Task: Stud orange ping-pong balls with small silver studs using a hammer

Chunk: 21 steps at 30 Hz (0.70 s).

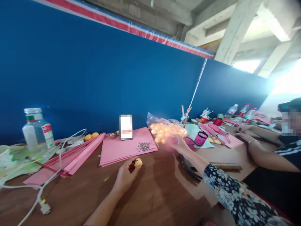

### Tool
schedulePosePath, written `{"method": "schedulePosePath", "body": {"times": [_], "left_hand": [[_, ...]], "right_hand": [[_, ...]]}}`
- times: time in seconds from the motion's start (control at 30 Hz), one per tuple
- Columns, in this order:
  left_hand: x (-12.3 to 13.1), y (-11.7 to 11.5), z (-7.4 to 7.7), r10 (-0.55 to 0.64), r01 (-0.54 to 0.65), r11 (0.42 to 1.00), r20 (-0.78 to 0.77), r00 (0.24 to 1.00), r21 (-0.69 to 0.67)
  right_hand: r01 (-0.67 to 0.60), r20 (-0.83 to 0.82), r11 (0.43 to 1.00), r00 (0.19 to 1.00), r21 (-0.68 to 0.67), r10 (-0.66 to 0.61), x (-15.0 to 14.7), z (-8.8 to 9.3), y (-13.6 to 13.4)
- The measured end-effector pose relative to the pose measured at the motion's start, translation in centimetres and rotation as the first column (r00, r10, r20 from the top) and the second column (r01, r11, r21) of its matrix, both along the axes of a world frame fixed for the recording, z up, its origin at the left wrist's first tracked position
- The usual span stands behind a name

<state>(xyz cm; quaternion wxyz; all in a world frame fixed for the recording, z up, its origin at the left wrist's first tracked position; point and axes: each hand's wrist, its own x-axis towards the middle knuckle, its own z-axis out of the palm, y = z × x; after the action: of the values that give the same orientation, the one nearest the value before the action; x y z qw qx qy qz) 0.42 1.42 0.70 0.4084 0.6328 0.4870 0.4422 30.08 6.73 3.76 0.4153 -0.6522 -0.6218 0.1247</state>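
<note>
My left hand point(125, 175) is closed around a small yellow ball point(138, 162), held just above the brown table; a dark-and-white mark like an eye shows on its side. My right hand point(176, 143), blurred by motion, is at the front of a clear plastic bag point(162, 128) of orange-yellow balls. Its fingertips are smeared, so whether anything is between them does not show. Behind my left hand, a scatter of tiny dark round pieces point(143, 146) lies on a stack of pink sheets point(117, 152).
Left are white cables point(60, 166), folded pink sheets point(82, 155), two yellow-orange balls point(91, 136) and a clear jar point(33, 131). Scissors-like dark handles point(191, 169) lie under my right forearm beside a long brown bar point(227, 166). A co-worker's arms point(256, 150) rest at the right.
</note>
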Motion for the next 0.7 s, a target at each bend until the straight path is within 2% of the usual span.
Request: {"method": "schedulePosePath", "body": {"times": [0.13,0.23,0.33,0.4,0.43,0.47,0.57,0.7], "left_hand": [[0.0,0.1,0.0,0.005,-0.005,1.0,-0.004,1.0,-0.012],[0.0,0.1,-0.2,0.006,-0.006,1.0,0.009,1.0,-0.002],[0.0,0.1,-0.6,0.007,-0.007,1.0,0.009,1.0,0.017],[-0.1,0.1,-0.7,0.015,-0.015,0.999,-0.005,1.0,0.035],[-0.1,0.1,-0.7,0.01,-0.009,0.999,-0.013,1.0,0.052],[-0.1,0.1,-0.8,0.011,-0.009,0.998,-0.017,1.0,0.069],[-0.1,0.0,-0.8,0.002,-0.002,0.997,0.0,1.0,0.072],[0.0,0.0,-0.8,-0.013,0.013,1.0,0.058,0.998,0.009]], "right_hand": [[0.026,0.013,0.999,1.0,-0.026,-0.026,0.5,-0.1,-0.4],[0.046,0.061,0.999,0.997,-0.023,-0.045,0.0,0.9,-1.2],[0.076,0.191,0.992,0.977,0.103,-0.095,-1.5,2.9,-1.9],[0.023,0.221,0.972,0.972,0.234,-0.077,-3.1,4.3,-1.7],[-0.028,0.215,0.966,0.976,0.256,-0.029,-4.2,4.8,-1.3],[-0.077,0.193,0.968,0.981,0.239,0.031,-5.3,5.0,-0.7],[-0.196,0.085,0.981,0.977,0.003,0.195,-9.4,4.7,2.3],[-0.245,0.069,0.958,0.964,-0.148,0.257,-14.5,3.1,6.5]]}}
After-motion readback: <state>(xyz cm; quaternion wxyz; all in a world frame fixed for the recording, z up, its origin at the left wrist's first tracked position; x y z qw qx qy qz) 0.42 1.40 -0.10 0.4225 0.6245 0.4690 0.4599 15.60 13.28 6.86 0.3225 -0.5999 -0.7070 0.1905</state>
